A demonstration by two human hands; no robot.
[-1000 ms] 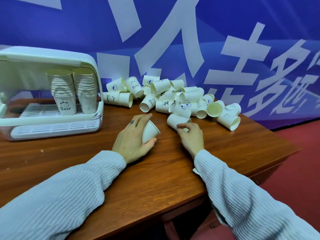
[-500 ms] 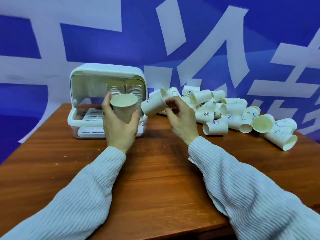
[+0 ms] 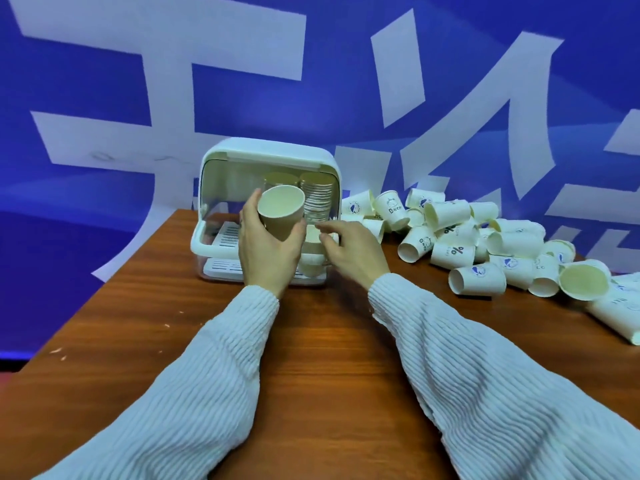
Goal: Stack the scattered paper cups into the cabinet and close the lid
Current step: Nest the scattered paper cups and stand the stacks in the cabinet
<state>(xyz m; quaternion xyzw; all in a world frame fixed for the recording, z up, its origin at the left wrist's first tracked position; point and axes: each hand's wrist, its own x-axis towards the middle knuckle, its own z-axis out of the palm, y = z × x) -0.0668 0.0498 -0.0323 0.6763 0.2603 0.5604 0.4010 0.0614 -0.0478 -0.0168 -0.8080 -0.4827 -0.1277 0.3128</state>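
My left hand (image 3: 266,251) holds a white paper cup (image 3: 281,212) tilted with its open mouth toward me, in front of the cabinet (image 3: 270,152). My right hand (image 3: 353,251) pinches the rim of a second paper cup (image 3: 312,252), blurred, upright, just right of and below the first cup. The white cabinet stands at the table's back with its lid raised. Two stacks of cups (image 3: 317,197) stand inside at the right, partly hidden by the held cup. Several scattered cups (image 3: 453,233) lie in a pile to the right of the cabinet.
The brown wooden table (image 3: 311,341) ends at a left edge close to the cabinet. A blue banner with large white characters (image 3: 346,81) hangs right behind it. The pile of cups reaches the right border, where one cup mouth (image 3: 583,282) faces me.
Both hands lifted a cup each off the table and brought them to the cabinet front. Since half a second ago the right hand's cup dropped lower and turned upright beside the left cup.
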